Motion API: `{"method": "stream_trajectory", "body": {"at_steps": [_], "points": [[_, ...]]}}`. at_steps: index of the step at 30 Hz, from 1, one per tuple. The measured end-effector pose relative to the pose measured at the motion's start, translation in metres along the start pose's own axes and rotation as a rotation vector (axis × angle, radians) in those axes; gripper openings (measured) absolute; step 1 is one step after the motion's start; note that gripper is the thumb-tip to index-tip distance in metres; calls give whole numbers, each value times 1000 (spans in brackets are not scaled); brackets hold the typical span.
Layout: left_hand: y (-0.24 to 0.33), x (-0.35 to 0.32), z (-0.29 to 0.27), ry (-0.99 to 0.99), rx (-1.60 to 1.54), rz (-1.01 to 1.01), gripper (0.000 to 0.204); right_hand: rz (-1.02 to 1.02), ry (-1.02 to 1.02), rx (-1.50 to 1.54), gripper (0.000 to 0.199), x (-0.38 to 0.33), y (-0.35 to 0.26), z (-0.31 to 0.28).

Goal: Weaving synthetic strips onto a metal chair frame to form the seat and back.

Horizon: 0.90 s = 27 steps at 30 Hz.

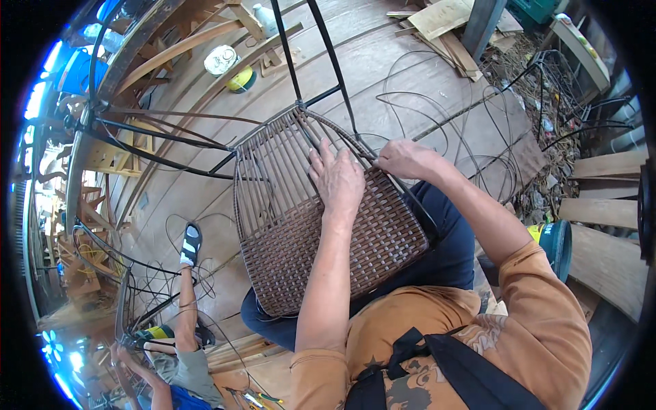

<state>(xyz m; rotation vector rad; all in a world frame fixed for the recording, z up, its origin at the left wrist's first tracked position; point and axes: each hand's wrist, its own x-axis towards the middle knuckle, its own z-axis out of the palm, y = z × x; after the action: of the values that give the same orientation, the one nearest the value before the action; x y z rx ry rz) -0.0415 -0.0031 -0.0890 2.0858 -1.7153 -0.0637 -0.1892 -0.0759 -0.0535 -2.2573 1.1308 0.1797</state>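
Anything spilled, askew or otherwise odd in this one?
Mainly untidiness: loose strands lie in tangled loops on the floor, right of the panel, beside scattered debris. They look messy against the panel's even weave. I see no clear damage or wet spill.

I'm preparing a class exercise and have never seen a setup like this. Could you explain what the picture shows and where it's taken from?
There is no machine here: a person works bare-handed. One fisheye camera on the head looks down, so straight edges curve near the rim. A partly woven brown panel on a black metal frame lies across the lap. The left hand rests on its unwoven upper strands; the right hand is at its right edge, though what it may pinch is too small to tell. Loose strands lie on the floor; another person is at lower left.
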Motion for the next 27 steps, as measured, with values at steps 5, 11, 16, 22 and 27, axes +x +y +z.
{"method": "stream_trajectory", "body": {"at_steps": [5, 11, 16, 22, 27], "points": [[-10, 3, 0, -32, -221, -20, 23, -43, -30, 54, 39, 11, 12, 2], [-21, 0, -7, 142, -269, -111, 16, 67, 89, 211, 36, -8, 15, -3], [-6, -12, -11, 174, -29, -118, 35, -16, 73, 380, 24, -38, 23, -16], [-4, -15, -11, 107, 59, -49, 34, -12, 174, 366, 22, -43, 11, -10], [1, -17, -10, 112, 144, -12, 30, -66, 242, 369, 20, -36, 17, -2]]}}
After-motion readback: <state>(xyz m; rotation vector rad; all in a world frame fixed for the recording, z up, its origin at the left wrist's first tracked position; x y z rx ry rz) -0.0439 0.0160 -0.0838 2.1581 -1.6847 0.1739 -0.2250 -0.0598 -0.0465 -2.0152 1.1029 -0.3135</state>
